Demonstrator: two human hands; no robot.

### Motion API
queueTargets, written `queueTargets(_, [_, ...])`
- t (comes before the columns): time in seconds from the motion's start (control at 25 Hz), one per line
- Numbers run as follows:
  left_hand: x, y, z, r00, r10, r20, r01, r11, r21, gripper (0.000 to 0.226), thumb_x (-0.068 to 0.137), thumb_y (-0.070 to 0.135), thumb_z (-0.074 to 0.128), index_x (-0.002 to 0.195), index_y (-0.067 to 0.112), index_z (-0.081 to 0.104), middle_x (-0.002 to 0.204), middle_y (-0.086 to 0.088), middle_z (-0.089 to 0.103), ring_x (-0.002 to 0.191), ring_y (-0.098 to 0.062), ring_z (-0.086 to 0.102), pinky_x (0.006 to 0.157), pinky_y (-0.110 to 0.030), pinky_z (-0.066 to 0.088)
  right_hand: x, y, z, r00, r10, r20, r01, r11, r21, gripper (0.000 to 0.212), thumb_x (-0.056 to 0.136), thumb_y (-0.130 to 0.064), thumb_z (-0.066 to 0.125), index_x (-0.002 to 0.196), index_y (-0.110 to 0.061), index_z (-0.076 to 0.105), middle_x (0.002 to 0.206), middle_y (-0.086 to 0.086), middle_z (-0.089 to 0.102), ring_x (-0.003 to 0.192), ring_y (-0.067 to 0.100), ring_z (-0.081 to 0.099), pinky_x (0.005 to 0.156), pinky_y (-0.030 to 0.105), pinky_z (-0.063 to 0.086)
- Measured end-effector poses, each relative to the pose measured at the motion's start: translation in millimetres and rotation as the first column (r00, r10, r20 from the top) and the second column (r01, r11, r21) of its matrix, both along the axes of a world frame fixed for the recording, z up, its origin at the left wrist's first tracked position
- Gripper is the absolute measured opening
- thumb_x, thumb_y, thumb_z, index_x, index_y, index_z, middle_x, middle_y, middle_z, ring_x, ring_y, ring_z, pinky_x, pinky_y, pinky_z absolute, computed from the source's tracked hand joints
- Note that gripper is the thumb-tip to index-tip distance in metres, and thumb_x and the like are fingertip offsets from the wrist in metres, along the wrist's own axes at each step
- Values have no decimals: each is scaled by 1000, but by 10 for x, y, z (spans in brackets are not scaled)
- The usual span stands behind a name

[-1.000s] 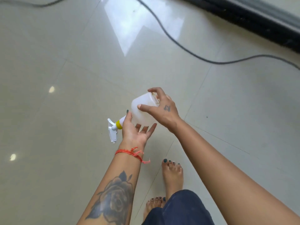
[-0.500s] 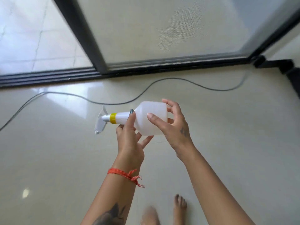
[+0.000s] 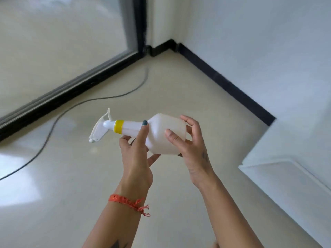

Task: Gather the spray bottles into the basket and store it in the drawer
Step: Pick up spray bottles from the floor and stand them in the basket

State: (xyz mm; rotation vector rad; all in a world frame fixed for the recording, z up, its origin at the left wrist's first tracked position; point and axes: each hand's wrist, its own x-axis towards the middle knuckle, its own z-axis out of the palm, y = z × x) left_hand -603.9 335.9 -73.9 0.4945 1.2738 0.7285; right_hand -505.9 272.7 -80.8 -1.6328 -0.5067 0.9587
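A white translucent spray bottle [image 3: 162, 133] with a yellow collar and white trigger head lies on its side in mid-air, nozzle pointing left. My left hand [image 3: 137, 158] grips it from below at the neck, thumb across the shoulder. My right hand [image 3: 192, 149] cups the bottle's base from the right, thumb on its side. No basket and no drawer are in view.
A grey cable [image 3: 53, 122] trails over the cream tiled floor at left. A black-framed sliding glass door [image 3: 71, 86] runs along the back left. A black skirting [image 3: 223, 83] lines the white wall at right. A white cabinet or panel [image 3: 290, 176] juts in at the right.
The view has swung right, from the floor and door track to the room's corner. Both hands keep the bottle, which now lies level with its nozzle to the left.
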Motion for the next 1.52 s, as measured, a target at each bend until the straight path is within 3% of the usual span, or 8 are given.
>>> queueTargets(0.52, [3057, -2410, 394, 848, -529, 20, 527, 848, 62, 51, 80, 34, 68, 123, 22, 45, 107, 5, 63, 101, -21, 66, 75, -44, 56, 2605, -2875, 463, 854, -520, 6, 520, 854, -4, 56, 65, -55, 69, 115, -58, 43, 122, -22, 52, 108, 5, 58, 68, 14, 50])
queueTargets(0.76, [3787, -3141, 482, 666, -746, 15, 729, 656, 197, 33, 83, 31, 64, 111, 41, 52, 84, 20, 73, 98, -12, 67, 74, -40, 55, 3090, -3714, 415, 710, -704, -22, 704, 709, 48, 56, 70, -51, 65, 121, -51, 44, 118, -19, 59, 112, 3, 56, 82, 23, 49])
queueTargets(1.0, [4234, -3448, 560, 580, -812, -70, 782, 530, 327, 28, 81, 27, 67, 92, 49, 53, 101, 0, 64, 83, 1, 68, 76, -36, 55, 3347, -3994, 363, 614, -789, -28, 787, 608, 107, 44, 83, -47, 59, 125, -44, 44, 125, -15, 54, 111, 0, 56, 86, 21, 50])
queueTargets(1.12, [4365, -3485, 571, 549, -806, -224, 803, 434, 408, 28, 78, 34, 69, 90, 49, 48, 102, 8, 63, 94, -4, 65, 80, -37, 53, 3360, -3970, 380, 513, -846, 142, 846, 527, 83, 47, 82, -40, 64, 125, -44, 46, 134, -10, 51, 115, -1, 54, 89, 20, 51])
queueTargets(1.2, [4437, -3503, 585, 532, -770, -351, 810, 342, 476, 27, 75, 41, 70, 86, 47, 46, 100, 16, 62, 99, -4, 61, 72, -25, 49, 3322, -3920, 401, 419, -830, 368, 882, 469, 52, 54, 77, -34, 64, 128, -42, 45, 138, -8, 47, 123, 3, 47, 96, 26, 48])
queueTargets(1.32, [4533, -3549, 548, 516, -710, -479, 802, 204, 562, 33, 71, 44, 72, 91, 47, 46, 101, 12, 62, 97, 1, 58, 76, -24, 47, 3309, -3862, 363, 363, -702, 612, 860, 506, 70, 64, 75, -27, 68, 134, -31, 43, 139, -3, 48, 130, 12, 41, 104, 25, 40])
queueTargets(1.44, [4614, -3659, 425, 516, -663, -542, 792, 129, 597, 37, 70, 45, 74, 97, 44, 49, 103, 7, 60, 95, -8, 59, 82, -31, 49, 3408, -3881, 260, 386, -614, 689, 825, 564, 40, 66, 77, -34, 68, 137, -22, 43, 140, 2, 48, 132, 13, 39, 106, 19, 34])
queueTargets(1.52, [4681, -3741, 326, 510, -626, -590, 795, 81, 601, 46, 69, 46, 74, 106, 28, 53, 102, 8, 55, 91, -8, 56, 76, -21, 45, 3505, -3916, 152, 370, -579, 727, 827, 562, 26, 65, 79, -37, 67, 135, -12, 45, 137, 10, 51, 130, 19, 44, 105, 24, 38])
